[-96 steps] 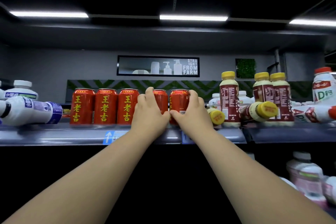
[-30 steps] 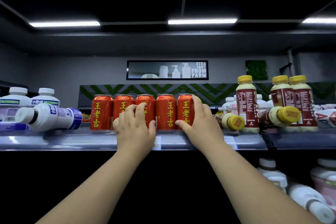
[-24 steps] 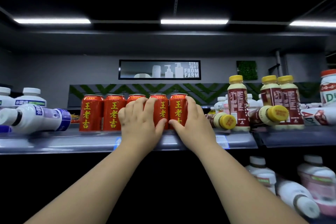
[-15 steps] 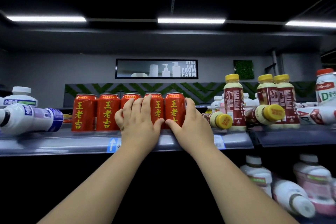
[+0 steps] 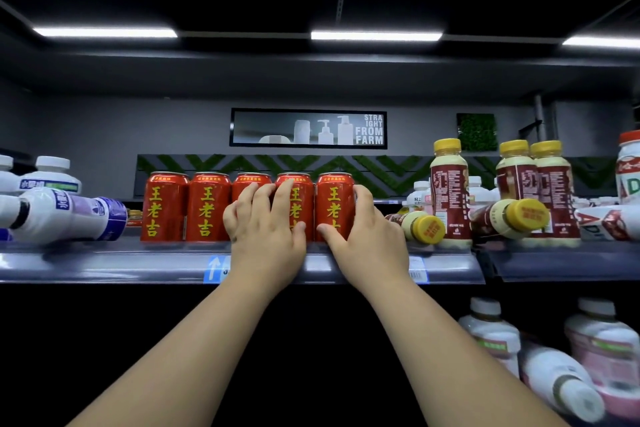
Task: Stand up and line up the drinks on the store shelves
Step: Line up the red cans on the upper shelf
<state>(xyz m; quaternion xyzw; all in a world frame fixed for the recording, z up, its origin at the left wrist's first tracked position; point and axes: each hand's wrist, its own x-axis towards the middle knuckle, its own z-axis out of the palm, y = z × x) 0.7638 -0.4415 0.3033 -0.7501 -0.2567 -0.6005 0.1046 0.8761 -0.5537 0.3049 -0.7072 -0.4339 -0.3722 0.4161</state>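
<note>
The right grip (image 5: 363,236) is wrapped round the end can (image 5: 334,198) of the red row, with the thumb low on its front and the fingers curled round its far side. The left grip (image 5: 265,236) lies spread and fairly flat, holding nothing; its fingers press on the fronts of the third can (image 5: 251,178) and fourth can (image 5: 304,199). All five cans stand upright and touching at the front of the shelf (image 5: 104,263).

The cans look thin-walled and full (my judgement) — stiff, smooth, fairly heavy, and likely to tip if pushed high — so take them at mid-body or lower.

Just right of the right grip a yellow-capped bottle (image 5: 420,227) lies on its side. Well left of the left grip a white bottle (image 5: 65,215) lies down too.
</note>
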